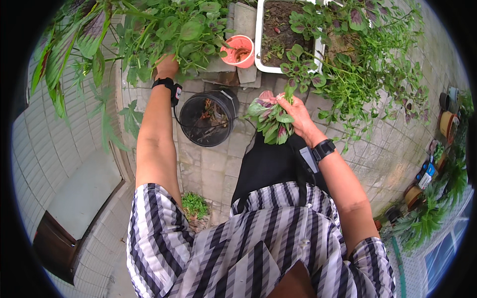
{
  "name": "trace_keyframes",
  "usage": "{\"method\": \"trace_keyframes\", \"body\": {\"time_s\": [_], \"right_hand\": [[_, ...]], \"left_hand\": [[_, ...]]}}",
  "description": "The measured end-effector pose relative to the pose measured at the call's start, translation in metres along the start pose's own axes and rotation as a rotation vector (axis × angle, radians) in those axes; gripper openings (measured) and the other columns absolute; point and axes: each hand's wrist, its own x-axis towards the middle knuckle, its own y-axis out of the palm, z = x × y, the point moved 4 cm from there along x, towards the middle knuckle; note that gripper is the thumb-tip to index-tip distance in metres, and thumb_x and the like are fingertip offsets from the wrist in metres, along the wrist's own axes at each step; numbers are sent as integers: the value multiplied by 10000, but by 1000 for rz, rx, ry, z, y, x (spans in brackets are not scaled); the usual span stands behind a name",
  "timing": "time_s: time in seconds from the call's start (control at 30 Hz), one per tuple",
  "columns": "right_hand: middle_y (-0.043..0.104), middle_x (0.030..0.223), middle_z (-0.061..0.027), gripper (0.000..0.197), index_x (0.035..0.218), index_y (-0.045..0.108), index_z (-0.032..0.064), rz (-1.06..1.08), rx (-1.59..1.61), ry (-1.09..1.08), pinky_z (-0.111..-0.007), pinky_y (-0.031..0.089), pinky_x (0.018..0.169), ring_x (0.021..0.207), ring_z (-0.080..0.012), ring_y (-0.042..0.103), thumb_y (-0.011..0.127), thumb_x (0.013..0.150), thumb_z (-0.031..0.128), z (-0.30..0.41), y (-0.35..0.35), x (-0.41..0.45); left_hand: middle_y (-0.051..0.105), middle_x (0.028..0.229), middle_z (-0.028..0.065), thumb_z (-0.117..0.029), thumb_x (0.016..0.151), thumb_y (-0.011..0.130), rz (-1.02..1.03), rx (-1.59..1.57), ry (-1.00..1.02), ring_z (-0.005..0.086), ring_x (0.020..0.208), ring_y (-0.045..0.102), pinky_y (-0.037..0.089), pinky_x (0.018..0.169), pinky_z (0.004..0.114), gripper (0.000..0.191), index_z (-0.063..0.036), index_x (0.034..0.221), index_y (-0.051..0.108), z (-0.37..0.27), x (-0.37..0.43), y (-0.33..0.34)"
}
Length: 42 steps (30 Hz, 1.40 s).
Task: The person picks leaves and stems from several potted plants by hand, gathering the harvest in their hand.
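My right hand [301, 116] grips a bunch of picked red-and-green amaranth leaves [275, 123], whose tips hang down in front of my black trousers. At the upper left, my left hand [167, 66] reaches into a thick stand of leafy amaranth plants [175, 29]. Foliage hides its fingers, so what they touch cannot be seen. Below and to the right of that hand, a black plastic bucket [208, 118] stands on the paving with dry plant scraps at its bottom. Each wrist wears a black strap with a small device.
A pink plastic pot [237, 52] rests beside bricks [244, 22] and a white planter box [259, 37] of soil. Leafy plants [350, 78] spill over the right side. A tiled wall [48, 149] runs along the left. Potted plants [413, 195] line the far right. A cable crosses the bucket.
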Motion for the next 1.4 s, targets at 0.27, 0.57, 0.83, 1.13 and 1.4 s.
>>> {"method": "trace_keyframes", "body": {"time_s": [0.27, 0.57, 0.83, 1.13, 1.4], "right_hand": [[636, 859, -48, 152, 945, 572, 50, -114, 145, 61, -277, 499, 661, 737, -124, 593, 560, 907, 197, -31, -39, -19], [638, 874, -82, 163, 972, 538, 59, -194, 238, 17, -312, 531, 682, 758, -164, 617, 582, 894, 196, -16, -54, -23], [618, 849, -46, 168, 969, 543, 59, -174, 267, 67, -289, 503, 677, 737, -133, 585, 587, 890, 201, -35, -36, -16], [611, 832, -32, 151, 921, 575, 55, -14, 246, 124, -277, 498, 658, 720, -122, 579, 593, 886, 201, -18, 12, -19], [618, 816, -57, 123, 926, 551, 54, 43, 71, 57, -270, 509, 634, 702, -130, 601, 580, 862, 155, 21, 10, -10]], "left_hand": [[642, 938, 168, -277, 877, 503, -159, -203, -49, 372, 910, 588, 455, 771, 466, 258, -84, 1041, 552, 5, -13, 24], [613, 956, 243, -235, 881, 439, -61, -246, 28, 410, 931, 565, 444, 793, 488, 278, -38, 1038, 556, 16, -11, 36], [614, 962, 239, -230, 858, 442, -61, -215, -10, 400, 931, 573, 453, 808, 473, 302, -36, 1054, 564, 12, -12, 12], [611, 1058, 178, -252, 868, 439, -360, 120, 139, 382, 967, 572, 468, 781, 469, 300, -129, 1109, 569, 124, -22, 18], [590, 795, 218, -169, 885, 420, -138, -653, 97, 400, 756, 579, 446, 706, 468, 366, -105, 1245, 421, -63, -121, -61]]}}
